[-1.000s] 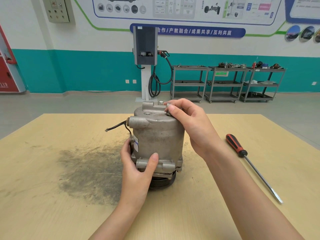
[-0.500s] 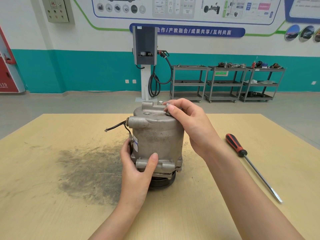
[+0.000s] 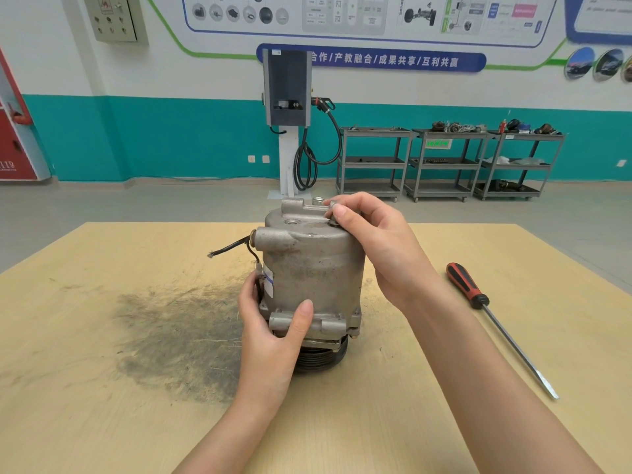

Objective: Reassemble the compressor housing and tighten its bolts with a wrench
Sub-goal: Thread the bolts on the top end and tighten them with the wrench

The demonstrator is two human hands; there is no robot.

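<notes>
Your compressor housing [image 3: 313,268] is standing upright near the middle of the table [image 3: 102,422], a little toward the far edge, with its black pulley [image 3: 321,359] underneath, sitting on the wood. Your left hand [image 3: 270,340] is gripping the housing low down: the thumb is pressing flat against the front mounting lug, and the fingers are curling around the left side behind the blue-and-white label, so most of them are hidden. Your right hand [image 3: 379,241] is resting over the top right shoulder of the housing, and its thumb and forefinger are pinching a small bolt [image 3: 333,222] that is sitting at the top face near the right rim; the other fingers are curling loosely behind. I cannot tell how deep the bolt is sitting. A short black wire [image 3: 229,249] with a frayed end is sticking out from the upper left of the housing and pointing toward the table's left edge.

A screwdriver [image 3: 496,323] with a red and black handle is lying well apart to the right, its shaft pointing toward the near right corner. A dark smudge [image 3: 178,336] is spreading over the wood just left of the housing
</notes>
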